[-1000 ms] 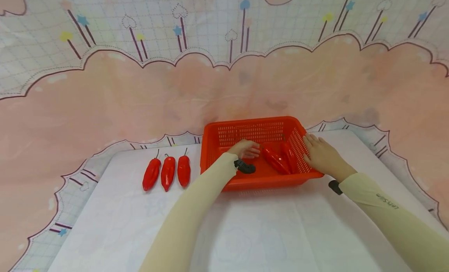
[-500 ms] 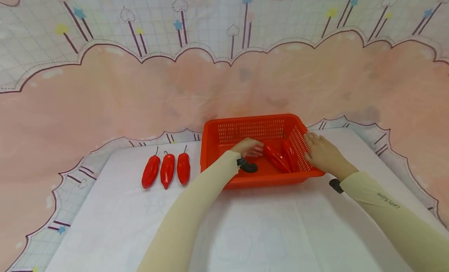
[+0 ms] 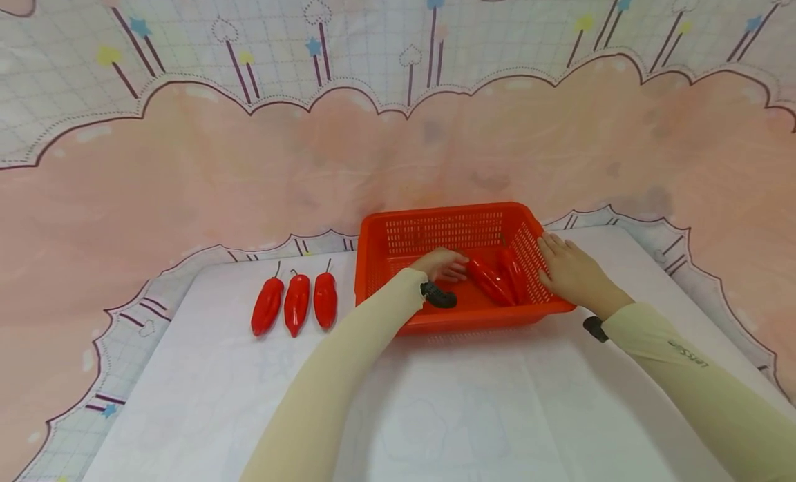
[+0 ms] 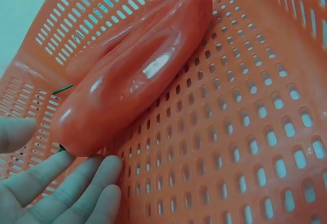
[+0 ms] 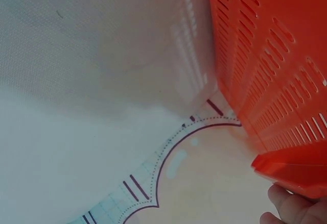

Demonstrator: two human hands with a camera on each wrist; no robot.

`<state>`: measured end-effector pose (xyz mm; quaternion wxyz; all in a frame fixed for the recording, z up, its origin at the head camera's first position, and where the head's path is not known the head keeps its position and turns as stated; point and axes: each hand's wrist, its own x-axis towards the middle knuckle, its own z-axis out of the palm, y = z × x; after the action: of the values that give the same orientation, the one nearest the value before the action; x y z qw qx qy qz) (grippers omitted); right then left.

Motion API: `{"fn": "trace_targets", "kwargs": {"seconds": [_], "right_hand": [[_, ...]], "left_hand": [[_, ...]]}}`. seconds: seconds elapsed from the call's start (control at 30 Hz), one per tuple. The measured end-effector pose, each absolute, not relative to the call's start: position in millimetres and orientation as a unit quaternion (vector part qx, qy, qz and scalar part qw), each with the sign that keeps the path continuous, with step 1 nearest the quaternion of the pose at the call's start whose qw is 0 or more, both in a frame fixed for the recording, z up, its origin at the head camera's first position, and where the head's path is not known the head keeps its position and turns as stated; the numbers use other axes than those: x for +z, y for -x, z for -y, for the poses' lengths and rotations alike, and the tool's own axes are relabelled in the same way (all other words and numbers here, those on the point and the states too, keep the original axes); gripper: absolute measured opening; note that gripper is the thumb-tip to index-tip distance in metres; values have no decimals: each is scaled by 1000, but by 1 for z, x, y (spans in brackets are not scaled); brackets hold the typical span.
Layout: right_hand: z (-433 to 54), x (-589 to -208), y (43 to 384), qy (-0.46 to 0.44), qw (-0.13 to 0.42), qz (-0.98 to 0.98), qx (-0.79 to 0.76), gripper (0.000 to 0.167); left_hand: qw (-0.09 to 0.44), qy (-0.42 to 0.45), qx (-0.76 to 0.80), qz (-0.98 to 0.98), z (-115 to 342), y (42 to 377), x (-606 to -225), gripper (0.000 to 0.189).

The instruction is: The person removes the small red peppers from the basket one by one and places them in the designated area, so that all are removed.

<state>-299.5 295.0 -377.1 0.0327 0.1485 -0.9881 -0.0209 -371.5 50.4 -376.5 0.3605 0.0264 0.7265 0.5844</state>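
A red plastic basket (image 3: 457,323) with slotted walls holds two glossy red peppers lying side by side. My left hand (image 3: 443,265) is inside it, at the stem end of the nearer pepper (image 3: 490,280). In the left wrist view its fingertips touch or nearly touch that pepper (image 4: 127,81); the thumb (image 4: 15,134) stays apart, so nothing is gripped. The other pepper (image 3: 512,273) lies beside it against the right wall. My right hand (image 3: 573,273) rests on the basket's right rim with fingers extended; in the right wrist view only some fingertips (image 5: 294,206) show beneath the rim.
Three more red peppers lie in a row left of the basket: an outer one (image 3: 267,306), a middle one (image 3: 296,304) and one nearest the basket (image 3: 325,300). A white cloth (image 3: 435,413) covers the table. Behind hangs a patterned pink backdrop (image 3: 280,171).
My left hand has shifted slightly right within the basket, closer to the nearer pepper. The right hand stays on the rim, and the peppers lie as before.
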Motion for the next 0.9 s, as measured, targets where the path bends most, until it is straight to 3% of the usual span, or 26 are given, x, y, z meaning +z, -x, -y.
{"fn": "trace_targets", "kwargs": {"seconds": [0.47, 0.67, 0.9], "right_hand": [[-296, -379, 299, -148, 43, 988, -27, 62], [-295, -378, 298, -148, 44, 988, -28, 62], [-294, -375, 296, -151, 39, 988, -23, 62]], "left_hand": [[374, -52, 591, -713, -65, 439, -463, 42], [371, -47, 582, -722, -63, 397, -416, 44], [384, -55, 573, -722, -56, 380, -391, 41]]}}
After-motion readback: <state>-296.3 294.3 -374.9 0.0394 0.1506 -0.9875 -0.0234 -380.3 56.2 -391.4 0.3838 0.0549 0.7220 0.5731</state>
